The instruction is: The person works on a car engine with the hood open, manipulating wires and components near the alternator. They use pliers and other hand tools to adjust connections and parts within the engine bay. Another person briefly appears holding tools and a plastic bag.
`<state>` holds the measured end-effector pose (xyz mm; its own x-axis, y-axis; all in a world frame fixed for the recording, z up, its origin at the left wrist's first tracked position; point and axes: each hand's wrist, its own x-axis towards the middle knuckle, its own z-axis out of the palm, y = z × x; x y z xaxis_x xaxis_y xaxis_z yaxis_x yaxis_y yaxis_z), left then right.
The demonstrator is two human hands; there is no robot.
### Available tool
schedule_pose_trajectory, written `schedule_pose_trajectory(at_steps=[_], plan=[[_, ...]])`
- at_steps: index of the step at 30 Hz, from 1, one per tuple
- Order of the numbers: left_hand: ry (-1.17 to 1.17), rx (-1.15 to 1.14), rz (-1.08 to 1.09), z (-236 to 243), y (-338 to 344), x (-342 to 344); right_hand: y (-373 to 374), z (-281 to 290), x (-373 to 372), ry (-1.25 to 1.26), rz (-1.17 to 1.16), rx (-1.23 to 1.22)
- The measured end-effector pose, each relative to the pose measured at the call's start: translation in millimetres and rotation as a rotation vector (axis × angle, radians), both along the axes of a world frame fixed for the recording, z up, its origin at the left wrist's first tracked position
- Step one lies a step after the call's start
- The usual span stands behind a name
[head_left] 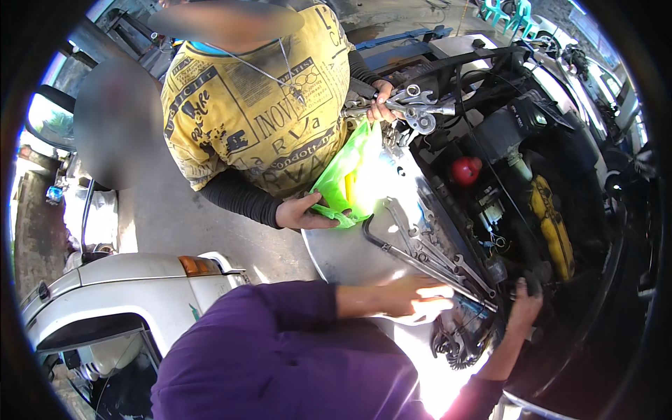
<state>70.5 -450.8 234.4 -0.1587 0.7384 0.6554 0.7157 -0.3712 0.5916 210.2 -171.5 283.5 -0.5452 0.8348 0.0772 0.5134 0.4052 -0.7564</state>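
My left hand [414, 298], overexposed by sunlight, is over the car's fender with fingers loosely stretched. Beside it lies a long bent-ended bar [420, 263], among several combination wrenches [464, 267]. I cannot make out anything in this hand. At the edge of the engine bay, my right hand [526, 308] has its thumb raised and its fingers curled around something dark; shadow hides what it is. Opposite me, a person in a yellow printed shirt grips a bunch of wrenches and a ratchet [422, 119] in one hand and a bright green plastic bag [348, 178] in the other.
The open engine bay holds a red round part [465, 170], a yellow elongated part [551, 224] and hoses. A black coiled cord [458, 346] lies on the sunlit fender [336, 253]. Behind my left arm stands a white vehicle [126, 280]. Another person is at the left.
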Motion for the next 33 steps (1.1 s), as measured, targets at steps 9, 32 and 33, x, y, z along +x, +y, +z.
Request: schedule_pose_trajectory(at_steps=[9,32,33], plan=[[0.113,-0.432,0.374,-58.0,-163.4,-37.1,-211.4,44.7,-160.1,0.006,0.774,0.145],[0.165,-0.339,0.335,-93.0,-165.0,-57.5,-312.6,18.5,-329.6,-1.029,0.710,0.216],[0.173,-0.426,0.315,-95.1,-165.1,-57.6,-313.8,18.7,-329.8,-1.052,0.710,0.209]])
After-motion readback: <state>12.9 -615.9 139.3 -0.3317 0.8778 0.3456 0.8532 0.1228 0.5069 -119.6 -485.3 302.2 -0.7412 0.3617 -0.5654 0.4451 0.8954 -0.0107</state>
